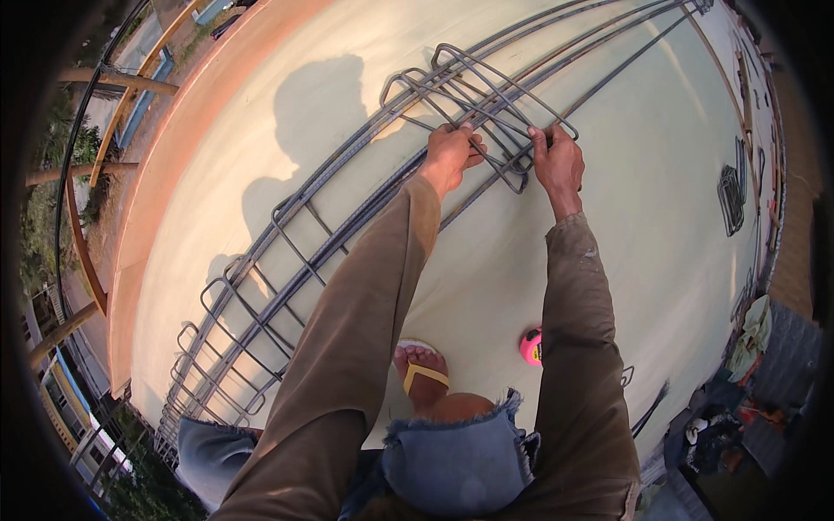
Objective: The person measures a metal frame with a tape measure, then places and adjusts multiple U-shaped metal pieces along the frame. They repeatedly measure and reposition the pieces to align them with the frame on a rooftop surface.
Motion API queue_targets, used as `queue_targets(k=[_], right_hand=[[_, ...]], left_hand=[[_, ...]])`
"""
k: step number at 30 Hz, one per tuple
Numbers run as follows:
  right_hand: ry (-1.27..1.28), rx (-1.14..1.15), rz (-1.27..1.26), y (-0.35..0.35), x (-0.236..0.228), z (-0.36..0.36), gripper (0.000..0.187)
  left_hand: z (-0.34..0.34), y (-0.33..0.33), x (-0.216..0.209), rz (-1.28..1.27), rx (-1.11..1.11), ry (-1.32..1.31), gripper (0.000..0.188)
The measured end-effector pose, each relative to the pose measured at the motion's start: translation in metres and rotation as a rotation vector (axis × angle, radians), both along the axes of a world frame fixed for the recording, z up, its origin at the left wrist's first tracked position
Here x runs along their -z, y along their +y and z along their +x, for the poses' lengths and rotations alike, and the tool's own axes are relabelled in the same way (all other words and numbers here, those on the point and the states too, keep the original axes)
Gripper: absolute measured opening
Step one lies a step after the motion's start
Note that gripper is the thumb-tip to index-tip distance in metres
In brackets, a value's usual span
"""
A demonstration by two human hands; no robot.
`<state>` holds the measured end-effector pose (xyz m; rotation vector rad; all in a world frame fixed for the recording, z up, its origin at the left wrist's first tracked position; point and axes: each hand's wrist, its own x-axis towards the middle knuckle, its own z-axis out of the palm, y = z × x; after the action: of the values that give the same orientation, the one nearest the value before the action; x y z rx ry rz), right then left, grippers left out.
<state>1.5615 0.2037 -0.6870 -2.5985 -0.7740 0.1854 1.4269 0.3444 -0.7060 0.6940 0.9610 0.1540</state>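
Note:
A long cage of steel reinforcing bars (373, 207) runs from the lower left to the upper right. Several bent rectangular stirrups (483, 76) sit bunched together around its bars, tilted at different angles. My left hand (452, 158) is closed at the lower left side of this bunch, its fingers on a stirrup beside the bars. On the bunch's right side, my right hand (558, 165) pinches a stirrup near its corner, thumb on top. Further down the cage, spaced stirrups (295, 239) stand around the bars.
A pink tape measure (531, 346) lies on the pale deck (486, 278) near my sandalled foot (422, 375). More bent stirrups (731, 200) lie in a pile at the right. Along the left runs an orange-brown deck edge (148, 252), with poles (78, 172) and ground beyond. Cloths (749, 340) lie at lower right.

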Motion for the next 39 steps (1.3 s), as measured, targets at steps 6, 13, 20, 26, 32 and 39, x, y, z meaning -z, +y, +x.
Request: queue_targets(k=[6, 13, 20, 26, 32, 39], right_hand=[[-0.084, 0.033, 0.046, 0.013, 0.017, 0.044, 0.034], [-0.287, -0.266, 0.224, 0.021, 0.01, 0.023, 0.026], [0.191, -0.309, 0.158, 0.025, 0.026, -0.037, 0.021], [0.626, -0.318, 0.306, 0.008, 0.011, -0.057, 0.022], [0.121, -0.526, -0.112, 0.007, 0.0, -0.072, 0.021], [0.043, -0.434, 0.015, 0.004, 0.006, -0.078, 0.022]], left_hand=[[0.0, -0.006, -0.003, 0.073, -0.01, 0.079, 0.03], [-0.018, -0.011, -0.005, 0.175, -0.015, 0.128, 0.026], [-0.021, -0.01, -0.006, 0.18, 0.015, 0.116, 0.03], [-0.034, -0.001, -0.012, 0.22, 0.167, 0.155, 0.045], [-0.037, -0.01, -0.013, 0.004, -0.035, -0.035, 0.042], [-0.032, -0.005, 0.003, 0.049, -0.026, 0.004, 0.031]])
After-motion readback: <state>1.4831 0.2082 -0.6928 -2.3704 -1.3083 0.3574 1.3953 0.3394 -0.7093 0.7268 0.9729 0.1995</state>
